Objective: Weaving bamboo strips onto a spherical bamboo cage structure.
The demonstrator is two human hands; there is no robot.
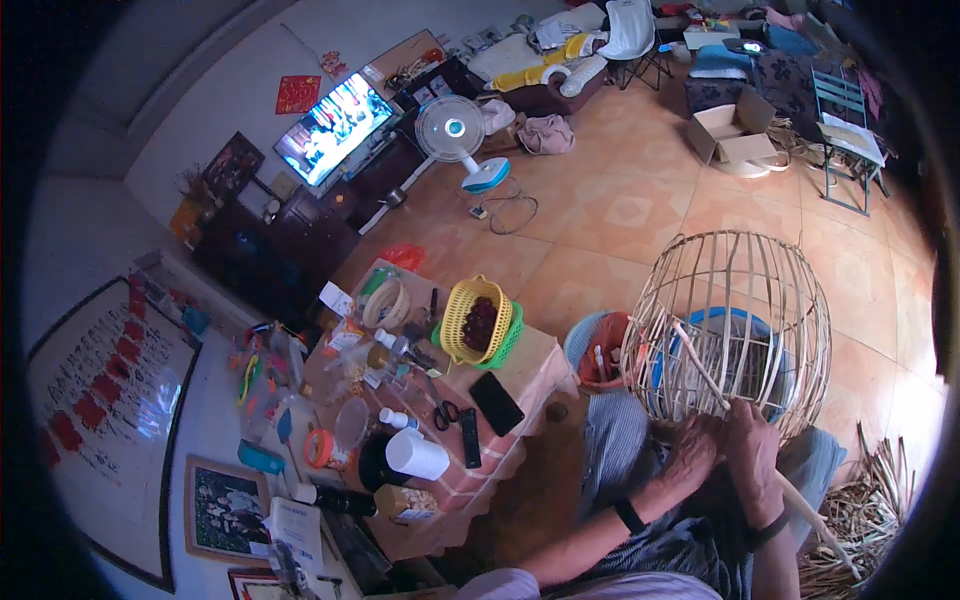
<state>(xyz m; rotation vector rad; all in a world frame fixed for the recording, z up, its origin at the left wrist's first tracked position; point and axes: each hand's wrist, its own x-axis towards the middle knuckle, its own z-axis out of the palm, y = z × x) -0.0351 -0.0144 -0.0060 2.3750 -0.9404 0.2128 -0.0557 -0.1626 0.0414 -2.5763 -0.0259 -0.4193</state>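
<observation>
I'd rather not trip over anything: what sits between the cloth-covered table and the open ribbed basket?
The head view shows a red and light-blue basin between the table and the ribbed basket, whose ribs partly cover its right edge.

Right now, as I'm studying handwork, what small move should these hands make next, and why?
Perhaps the left hand should steady the openwork basket while the right hand eases the pale strip along: both hands meet at the basket's near side, and the strip seems to pass them, one end slanting over the basket, the other trailing down rightward.
</observation>
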